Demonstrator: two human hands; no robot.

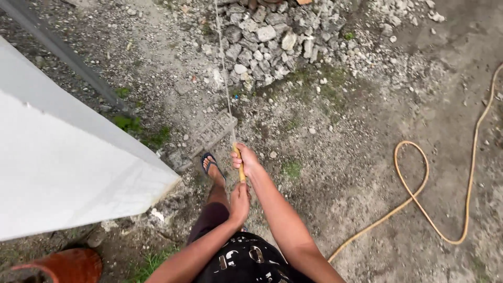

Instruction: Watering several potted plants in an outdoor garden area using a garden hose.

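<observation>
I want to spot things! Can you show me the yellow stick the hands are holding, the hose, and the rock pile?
yellow stick (240, 163), head view, on its middle between the two hands.
hose (425, 173), head view, on the right side of its loop.
rock pile (267, 34), head view, on a pale rock near its middle.

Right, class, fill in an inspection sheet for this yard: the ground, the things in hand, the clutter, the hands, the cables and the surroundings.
Surface: bare dirt ground with gravel and small patches of grass.
Job's things: a yellow stick held upright, with a thin cord running up and away from its top.
Clutter: a heap of stones; a grey grid-shaped slab lying flat by the foot in a sandal.
Hands: right hand closed around the stick near its top; left hand gripping just below.
Cables: a yellow hose looped across the dirt on the right.
Surroundings: a white wall on the left; a rusty red rim at lower left.
</observation>
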